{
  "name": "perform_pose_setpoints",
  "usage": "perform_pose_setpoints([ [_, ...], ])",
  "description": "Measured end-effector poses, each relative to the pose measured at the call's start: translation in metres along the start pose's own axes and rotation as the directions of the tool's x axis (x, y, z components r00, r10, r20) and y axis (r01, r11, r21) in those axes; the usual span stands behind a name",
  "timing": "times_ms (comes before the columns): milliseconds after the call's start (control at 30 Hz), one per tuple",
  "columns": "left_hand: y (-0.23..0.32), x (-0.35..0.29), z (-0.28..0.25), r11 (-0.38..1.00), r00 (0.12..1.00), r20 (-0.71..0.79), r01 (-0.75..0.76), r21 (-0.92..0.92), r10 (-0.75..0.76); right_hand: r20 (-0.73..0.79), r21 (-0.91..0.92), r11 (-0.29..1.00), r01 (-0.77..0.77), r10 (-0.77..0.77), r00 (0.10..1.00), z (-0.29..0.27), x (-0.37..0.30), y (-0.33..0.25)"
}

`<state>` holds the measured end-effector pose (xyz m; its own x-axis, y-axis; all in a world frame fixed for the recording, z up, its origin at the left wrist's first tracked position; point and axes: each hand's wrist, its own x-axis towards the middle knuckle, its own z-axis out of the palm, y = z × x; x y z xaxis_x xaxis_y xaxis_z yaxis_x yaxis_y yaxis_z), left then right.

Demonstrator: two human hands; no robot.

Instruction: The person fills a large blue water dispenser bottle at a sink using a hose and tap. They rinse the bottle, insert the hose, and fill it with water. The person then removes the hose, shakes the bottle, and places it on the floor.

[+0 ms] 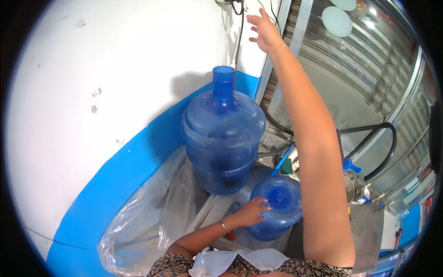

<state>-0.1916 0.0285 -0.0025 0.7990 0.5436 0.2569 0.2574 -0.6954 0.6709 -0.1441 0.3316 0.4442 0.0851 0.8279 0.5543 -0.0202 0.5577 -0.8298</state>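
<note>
My left hand (252, 210) rests with spread fingers on the base of a blue water jug (277, 206) that stands upside down in front of me. Behind it a second large blue water jug (224, 134) stands upright, its open neck near the wall. My right hand (264, 30) is raised high with fingers apart, close to a white cable (239, 36) hanging down the white wall; it holds nothing.
A clear plastic bag (147, 217) lines the corner by the white and blue wall (83, 138). A metal counter (369, 226) with black hoses (385, 147), blue taps and a blue pipe (282, 160) lies to the right. A metal shutter (350, 69) stands behind.
</note>
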Motion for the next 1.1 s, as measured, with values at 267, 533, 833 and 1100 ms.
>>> perform_pose_setpoints([
  [267, -0.008, 0.003, -0.015, 0.972, 0.985, -0.059, -0.169, -0.166, 0.161, 0.075, -0.406, 0.741, 0.536, -0.557, 0.827, -0.04, -0.011, -0.036],
  [533, 0.039, 0.038, -0.007, 0.932, 0.964, -0.046, -0.265, -0.249, 0.262, 0.475, -0.753, 0.478, 0.452, -0.08, 0.876, -0.152, -0.312, -0.01],
  [833, 0.13, 0.048, 0.076, 0.912, 0.939, 0.106, -0.284, -0.295, 0.327, -0.355, -0.926, -0.019, -0.377, 0.381, 0.854, -0.271, -0.642, -0.037],
  [1100, 0.302, 0.003, 0.225, 0.83, 0.705, 0.469, -0.321, -0.457, 0.531, -0.714, -0.674, -0.029, -0.738, 0.278, 0.642, -0.303, -0.883, -0.151],
])
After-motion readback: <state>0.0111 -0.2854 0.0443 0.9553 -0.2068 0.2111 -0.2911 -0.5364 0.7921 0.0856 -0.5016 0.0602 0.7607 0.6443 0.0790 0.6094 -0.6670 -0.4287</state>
